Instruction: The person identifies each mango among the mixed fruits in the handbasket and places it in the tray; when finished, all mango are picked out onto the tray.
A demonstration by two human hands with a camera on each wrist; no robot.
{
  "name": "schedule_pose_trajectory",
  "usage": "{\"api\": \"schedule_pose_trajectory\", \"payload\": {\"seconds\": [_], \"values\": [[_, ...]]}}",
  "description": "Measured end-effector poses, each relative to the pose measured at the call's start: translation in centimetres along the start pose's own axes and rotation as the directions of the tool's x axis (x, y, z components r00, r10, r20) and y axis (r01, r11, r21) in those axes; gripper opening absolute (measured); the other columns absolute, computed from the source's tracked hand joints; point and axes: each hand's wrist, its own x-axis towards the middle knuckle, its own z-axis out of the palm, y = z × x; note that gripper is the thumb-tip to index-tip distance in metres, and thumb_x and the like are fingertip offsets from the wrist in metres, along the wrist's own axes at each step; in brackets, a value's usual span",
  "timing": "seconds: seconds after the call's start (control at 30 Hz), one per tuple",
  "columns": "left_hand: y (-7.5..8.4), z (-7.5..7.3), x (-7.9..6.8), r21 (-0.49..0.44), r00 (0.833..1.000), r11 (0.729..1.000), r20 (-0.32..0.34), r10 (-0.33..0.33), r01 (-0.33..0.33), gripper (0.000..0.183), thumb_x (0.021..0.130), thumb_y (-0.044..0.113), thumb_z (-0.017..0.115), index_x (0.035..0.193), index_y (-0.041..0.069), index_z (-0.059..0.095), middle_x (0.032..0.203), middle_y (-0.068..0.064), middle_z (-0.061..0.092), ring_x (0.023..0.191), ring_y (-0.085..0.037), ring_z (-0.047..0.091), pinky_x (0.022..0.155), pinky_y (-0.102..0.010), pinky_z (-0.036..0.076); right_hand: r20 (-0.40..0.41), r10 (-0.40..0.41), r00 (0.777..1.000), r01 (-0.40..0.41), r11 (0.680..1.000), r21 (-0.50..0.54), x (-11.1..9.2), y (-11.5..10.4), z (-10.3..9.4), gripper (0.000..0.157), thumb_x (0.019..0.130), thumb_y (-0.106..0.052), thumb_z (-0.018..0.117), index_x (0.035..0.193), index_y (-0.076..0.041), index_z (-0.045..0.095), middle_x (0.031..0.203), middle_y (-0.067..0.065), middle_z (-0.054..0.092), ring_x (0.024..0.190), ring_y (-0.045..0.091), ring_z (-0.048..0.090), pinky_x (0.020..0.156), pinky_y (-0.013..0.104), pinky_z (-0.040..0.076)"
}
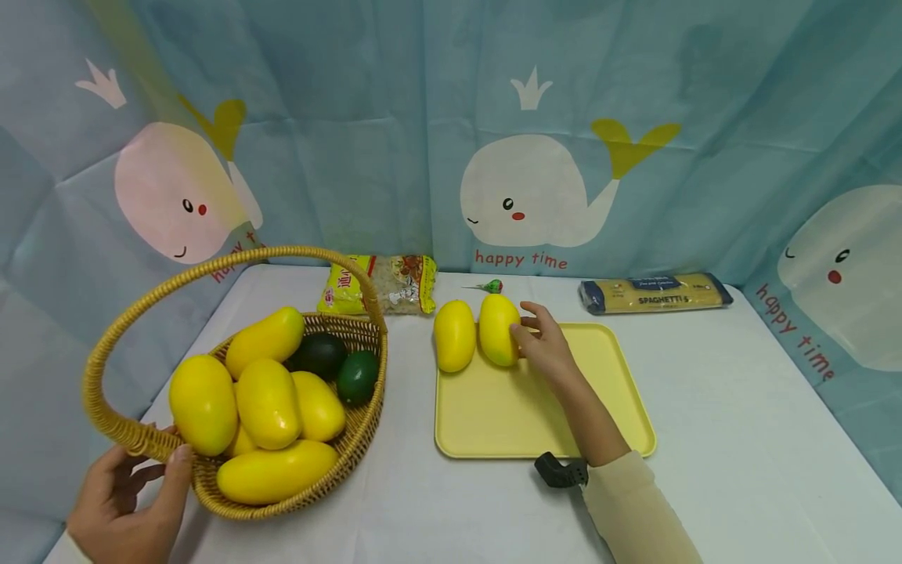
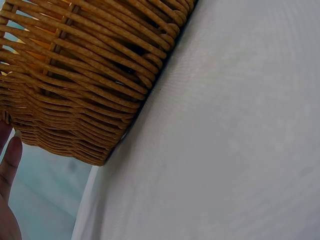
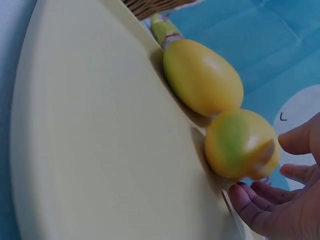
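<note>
My left hand (image 1: 134, 501) grips the rim of a wicker basket (image 1: 366, 439) at the foot of its tall handle, thumb on the near side. Several yellow mangoes (image 1: 268, 403) fill the basket, with two dark green avocados (image 1: 358, 377) at its right side. My right hand (image 1: 546, 345) is beside a mango (image 1: 499, 330) at the back of the yellow tray (image 1: 521, 423). In the right wrist view the fingers (image 3: 245, 205) and thumb are spread apart around that mango's end. Another mango (image 1: 454, 337) lies just left of it, over the tray's back left corner.
Behind the basket lies a yellow and clear food packet (image 1: 402, 286). A small green-and-red item (image 1: 492, 287) is behind the mangoes. A spaghetti pack (image 1: 655, 294) sits at the back right. A blue whale-print curtain (image 1: 380, 157) encloses the white table (image 1: 733, 439).
</note>
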Motion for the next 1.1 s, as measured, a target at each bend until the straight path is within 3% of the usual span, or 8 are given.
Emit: {"api": "schedule_pose_trajectory", "payload": {"seconds": [0.13, 0.47, 0.8, 1.0, 1.1], "values": [[-0.12, 0.05, 0.0, 0.006, 1.0, 1.0, -0.01, -0.012, 0.012, 0.045, 0.083, -0.008, 0.075, 0.126, 0.003, 0.067, 0.11, 0.01, 0.066, 0.094, -0.005, 0.063, 0.077, -0.006, 0.05, -0.004, -0.013, 1.0, 0.013, 1.0, 0.013, 0.02, -0.05, -0.07, 0.054, 0.104, -0.018, 0.055, 0.154, -0.009, 0.035, 0.144, 0.022, 0.045, 0.123, 0.039, 0.053, 0.092, 0.046, 0.056], [0.01, 0.03, -0.1, 0.024, 1.0, 1.0, 0.003, -0.018, 0.018, 0.047, 0.084, -0.006, 0.075, 0.129, 0.006, 0.066, 0.111, 0.012, 0.065, 0.095, -0.005, 0.063, 0.077, -0.005, 0.049, 0.011, 0.001, 1.0, 0.0, 0.996, -0.088, -0.05, 0.16, 0.4, 0.061, 0.098, -0.022, 0.067, 0.151, -0.013, 0.04, 0.145, 0.02, 0.047, 0.123, 0.038, 0.054, 0.1, 0.047, 0.052], [-0.27, -0.1, 0.02, -0.017, 0.999, 0.999, 0.003, 0.051, -0.051, 0.046, 0.082, -0.009, 0.075, 0.127, -0.003, 0.065, 0.113, -0.003, 0.07, 0.096, -0.009, 0.066, 0.077, -0.008, 0.052, 0.006, 0.017, 1.0, -0.016, 0.995, -0.093, -0.17, 0.1, 0.65, 0.061, 0.097, -0.026, 0.067, 0.151, -0.014, 0.04, 0.146, 0.019, 0.046, 0.128, 0.038, 0.051, 0.107, 0.052, 0.044], [-0.11, 0.01, 0.04, -0.01, 1.0, 1.0, 0.0, 0.027, -0.027, 0.046, 0.082, -0.01, 0.074, 0.126, -0.002, 0.066, 0.111, 0.007, 0.068, 0.095, -0.007, 0.065, 0.077, -0.007, 0.051, -0.006, 0.03, 1.0, -0.031, 0.995, -0.097, -0.31, 0.01, 0.51, 0.064, 0.096, -0.031, 0.068, 0.151, -0.015, 0.039, 0.146, 0.016, 0.046, 0.129, 0.036, 0.05, 0.109, 0.051, 0.042], [-0.1, 0.13, 0.0, -0.007, 1.0, 1.0, -0.008, 0.01, -0.01, 0.045, 0.082, -0.009, 0.074, 0.126, -0.001, 0.066, 0.11, 0.007, 0.068, 0.095, -0.007, 0.064, 0.077, -0.007, 0.05, -0.031, -0.01, 0.999, 0.007, 0.995, -0.095, -0.42, -0.13, 0.43, 0.062, 0.097, -0.028, 0.066, 0.151, -0.014, 0.04, 0.146, 0.016, 0.046, 0.129, 0.035, 0.05, 0.107, 0.051, 0.044]]}}
